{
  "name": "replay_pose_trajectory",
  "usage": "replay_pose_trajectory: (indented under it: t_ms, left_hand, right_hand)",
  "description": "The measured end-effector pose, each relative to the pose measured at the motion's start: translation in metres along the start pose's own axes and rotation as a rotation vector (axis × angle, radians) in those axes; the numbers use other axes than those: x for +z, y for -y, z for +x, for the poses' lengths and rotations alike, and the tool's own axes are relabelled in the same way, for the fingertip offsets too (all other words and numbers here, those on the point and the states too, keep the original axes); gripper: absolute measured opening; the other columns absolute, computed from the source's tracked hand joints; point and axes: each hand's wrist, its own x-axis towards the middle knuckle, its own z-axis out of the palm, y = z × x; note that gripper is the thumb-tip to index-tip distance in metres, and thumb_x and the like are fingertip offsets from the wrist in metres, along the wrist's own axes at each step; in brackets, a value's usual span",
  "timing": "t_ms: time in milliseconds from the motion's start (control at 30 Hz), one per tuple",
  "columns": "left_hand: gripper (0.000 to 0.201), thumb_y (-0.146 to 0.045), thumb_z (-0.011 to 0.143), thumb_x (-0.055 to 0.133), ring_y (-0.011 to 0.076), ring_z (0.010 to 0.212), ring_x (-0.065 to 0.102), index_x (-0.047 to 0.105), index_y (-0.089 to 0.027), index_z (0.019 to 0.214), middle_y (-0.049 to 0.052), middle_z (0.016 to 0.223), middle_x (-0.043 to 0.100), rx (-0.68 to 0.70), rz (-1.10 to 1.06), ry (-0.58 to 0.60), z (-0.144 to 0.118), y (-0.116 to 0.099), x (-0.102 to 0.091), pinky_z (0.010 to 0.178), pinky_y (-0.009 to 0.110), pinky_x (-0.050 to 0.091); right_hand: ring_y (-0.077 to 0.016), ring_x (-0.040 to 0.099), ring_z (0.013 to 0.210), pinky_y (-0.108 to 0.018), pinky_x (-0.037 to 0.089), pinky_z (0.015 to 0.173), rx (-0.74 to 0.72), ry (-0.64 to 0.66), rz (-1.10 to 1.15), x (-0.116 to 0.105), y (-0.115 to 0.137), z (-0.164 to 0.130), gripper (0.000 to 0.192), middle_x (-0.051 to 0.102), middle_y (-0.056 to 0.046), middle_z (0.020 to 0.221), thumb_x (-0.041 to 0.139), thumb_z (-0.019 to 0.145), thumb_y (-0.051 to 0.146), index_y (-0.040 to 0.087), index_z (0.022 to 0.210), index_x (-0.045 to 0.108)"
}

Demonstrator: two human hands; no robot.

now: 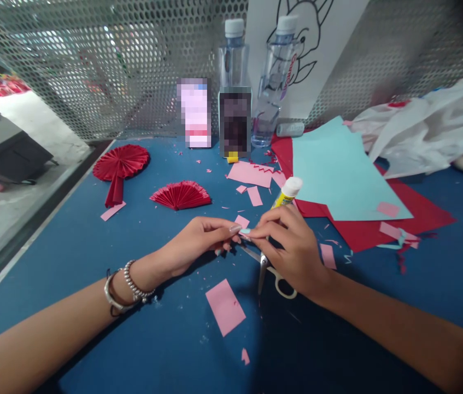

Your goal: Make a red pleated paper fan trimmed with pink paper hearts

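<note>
My left hand [198, 241] and my right hand [292, 249] meet over the blue table [92, 246], both pinching a tiny light-blue paper scrap [245, 231] between fingertips. A yellow glue stick [286, 194] with a white cap is also held in my right hand and pokes up behind it. White-handled scissors [270, 271] lie on the table under my right hand. A pink paper piece [225, 306] lies just in front of my hands. Bracelets circle my left wrist.
Two red folded paper fans [120, 163] [181, 195] lie at the left. Light-blue [338, 169] and red [379, 224] sheets lie at the right, with pink scraps scattered about. Two water bottles [234, 54], a white plastic bag [428, 123] and a mesh wall [112, 65] stand behind.
</note>
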Motion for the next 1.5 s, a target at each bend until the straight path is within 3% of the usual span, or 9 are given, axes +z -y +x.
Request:
replay_pose_trajectory:
  t_ms: [367, 533, 767, 1033, 1133, 1333, 1500]
  left_hand:
    - [0.025, -0.033, 0.077, 0.061, 0.0055, 0.054, 0.044, 0.070, -0.014, 0.090, 0.002, 0.070, 0.060, 0.056, 0.162, -0.042, -0.001, 0.000, 0.003, 0.049, 0.018, 0.034]
    - [0.023, -0.030, 0.078, 0.060, 0.0050, 0.049, 0.042, 0.070, -0.014, 0.091, 0.001, 0.070, 0.058, 0.178, 0.304, -0.109, -0.005, 0.000, 0.009, 0.045, 0.017, 0.034]
    - [0.018, -0.024, 0.079, 0.057, 0.0057, 0.051, 0.047, 0.070, -0.016, 0.089, 0.000, 0.071, 0.056, 0.285, 0.401, -0.121, -0.005, 0.004, 0.011, 0.046, 0.017, 0.038]
    - [0.018, -0.024, 0.080, 0.056, 0.0074, 0.055, 0.050, 0.070, -0.016, 0.086, 0.002, 0.073, 0.058, 0.308, 0.481, -0.159, -0.006, 0.006, 0.014, 0.048, 0.017, 0.039]
    - [0.019, -0.025, 0.081, 0.056, 0.0066, 0.053, 0.048, 0.070, -0.015, 0.090, 0.001, 0.073, 0.058, 0.301, 0.476, -0.159, -0.006, 0.006, 0.014, 0.048, 0.017, 0.038]
    - [0.024, -0.026, 0.081, 0.057, 0.0102, 0.063, 0.054, 0.068, -0.019, 0.100, 0.004, 0.082, 0.063, 0.324, 0.471, -0.158, -0.008, 0.008, 0.015, 0.054, 0.020, 0.042]
    - [0.022, -0.031, 0.075, 0.065, 0.0107, 0.062, 0.055, 0.070, -0.019, 0.092, 0.004, 0.079, 0.065, 0.341, 0.447, -0.226, -0.007, 0.011, 0.016, 0.053, 0.020, 0.044]
  right_hand:
    - [-0.0159, 0.051, 0.080, -0.032, 0.043, 0.073, 0.017, 0.033, 0.003, 0.001, -0.001, 0.000, 0.004, 0.057, -0.003, 0.081, 0.059, 0.080, 0.016, 0.019, 0.081, 0.062]
    - [-0.0166, 0.052, 0.082, -0.032, 0.043, 0.073, 0.047, 0.058, 0.045, 0.002, 0.000, -0.001, 0.004, 0.057, -0.003, 0.083, 0.056, 0.082, 0.017, 0.020, 0.080, 0.058]
    - [-0.0157, 0.051, 0.081, -0.031, 0.042, 0.072, 0.158, 0.086, 0.194, 0.004, 0.004, 0.002, 0.005, 0.056, -0.002, 0.079, 0.054, 0.084, 0.019, 0.020, 0.080, 0.056]
    - [-0.0111, 0.049, 0.064, -0.026, 0.039, 0.060, 0.479, 0.128, 0.380, 0.008, 0.007, 0.001, 0.005, 0.054, 0.002, 0.076, 0.058, 0.081, 0.022, 0.021, 0.085, 0.055]
    - [-0.0117, 0.049, 0.066, -0.026, 0.039, 0.060, 0.483, 0.155, 0.380, 0.009, 0.005, 0.002, 0.013, 0.054, 0.001, 0.080, 0.058, 0.082, 0.024, 0.023, 0.094, 0.059]
    - [-0.0122, 0.048, 0.067, -0.026, 0.037, 0.058, 0.468, 0.149, 0.414, 0.009, 0.001, 0.003, 0.008, 0.054, 0.000, 0.078, 0.054, 0.084, 0.025, 0.022, 0.082, 0.062]
    - [-0.0113, 0.046, 0.064, -0.025, 0.035, 0.056, 0.510, 0.169, 0.470, 0.009, 0.002, 0.004, 0.011, 0.053, 0.001, 0.075, 0.054, 0.083, 0.027, 0.021, 0.078, 0.061]
